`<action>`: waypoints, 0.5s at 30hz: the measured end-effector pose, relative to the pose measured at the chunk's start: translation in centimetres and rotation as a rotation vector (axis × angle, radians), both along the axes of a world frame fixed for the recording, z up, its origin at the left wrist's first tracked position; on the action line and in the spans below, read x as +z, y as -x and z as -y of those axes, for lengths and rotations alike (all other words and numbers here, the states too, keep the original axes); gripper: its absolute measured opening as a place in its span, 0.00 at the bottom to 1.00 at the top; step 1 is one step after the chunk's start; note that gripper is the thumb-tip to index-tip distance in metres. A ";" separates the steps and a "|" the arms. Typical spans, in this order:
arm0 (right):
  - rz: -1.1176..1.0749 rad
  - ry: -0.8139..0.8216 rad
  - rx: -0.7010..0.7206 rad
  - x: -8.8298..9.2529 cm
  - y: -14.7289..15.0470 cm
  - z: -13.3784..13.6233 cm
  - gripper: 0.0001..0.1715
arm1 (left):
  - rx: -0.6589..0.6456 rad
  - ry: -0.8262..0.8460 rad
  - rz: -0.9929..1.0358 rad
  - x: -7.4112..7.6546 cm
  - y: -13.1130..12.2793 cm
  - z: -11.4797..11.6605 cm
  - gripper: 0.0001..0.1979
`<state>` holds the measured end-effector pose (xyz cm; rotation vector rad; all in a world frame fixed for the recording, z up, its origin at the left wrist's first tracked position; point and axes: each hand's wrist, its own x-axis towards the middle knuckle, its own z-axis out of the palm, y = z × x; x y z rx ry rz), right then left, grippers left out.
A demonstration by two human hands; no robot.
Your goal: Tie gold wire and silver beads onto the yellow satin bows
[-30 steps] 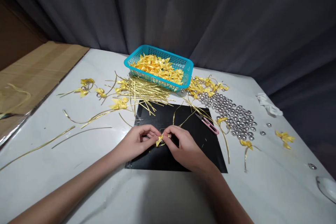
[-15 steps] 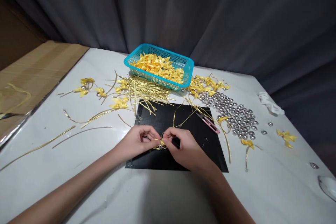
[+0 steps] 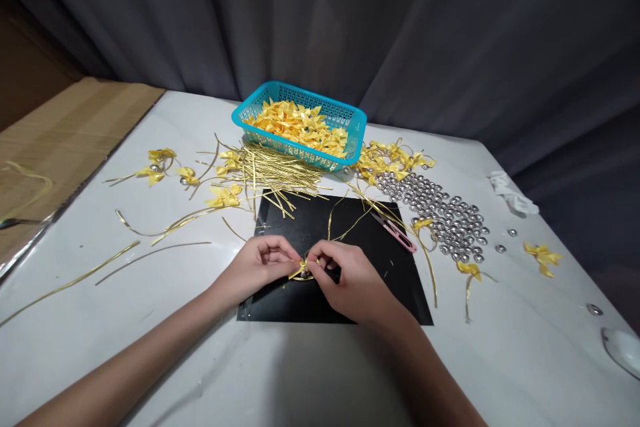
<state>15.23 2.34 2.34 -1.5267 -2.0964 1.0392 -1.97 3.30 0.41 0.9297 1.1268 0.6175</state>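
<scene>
Over a black mat (image 3: 380,280) my left hand (image 3: 257,267) and my right hand (image 3: 345,277) meet fingertip to fingertip. Both pinch a small yellow ribbon bow (image 3: 301,269) with a thin gold wire (image 3: 334,223) that loops up and away across the mat. A small silver piece seems to sit at the bow, too small to be sure. Both hands are closed in a pinch.
A teal basket (image 3: 350,121) of yellow bows stands behind the mat, with a pile of gold wires (image 3: 275,173) in front of it. Silver beads (image 3: 445,210) lie at the right, pink snips (image 3: 397,232) on the mat's edge. Loose bows (image 3: 155,170) scatter left; cardboard (image 3: 65,140) far left.
My fingers have worked the bow and wire between them; the bow has turned and sits tighter between the fingertips. The view has shifted slightly.
</scene>
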 end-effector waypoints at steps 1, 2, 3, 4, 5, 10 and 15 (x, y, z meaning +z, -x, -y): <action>0.016 0.007 -0.010 -0.1 0.0 0.0 0.06 | 0.004 -0.002 -0.004 0.0 -0.1 0.0 0.10; 0.028 0.014 -0.024 -0.1 0.1 0.0 0.06 | 0.011 -0.002 -0.006 0.0 -0.1 0.1 0.10; 0.035 0.021 -0.038 -0.2 0.1 0.1 0.06 | 0.021 -0.002 -0.004 0.0 -0.1 0.1 0.10; 0.038 0.025 -0.055 -0.3 0.2 0.1 0.06 | 0.032 -0.002 0.001 -0.1 -0.2 0.1 0.11; 0.038 0.027 -0.069 -0.4 0.2 0.2 0.06 | 0.042 -0.001 0.008 -0.1 -0.2 0.2 0.11; 0.040 -0.005 -0.090 -0.6 0.5 0.4 0.06 | 0.074 0.007 0.040 -0.4 -0.2 0.3 0.12; 0.004 -0.009 -0.069 -0.7 0.5 0.4 0.06 | 0.107 -0.004 0.051 -0.5 -0.1 0.3 0.12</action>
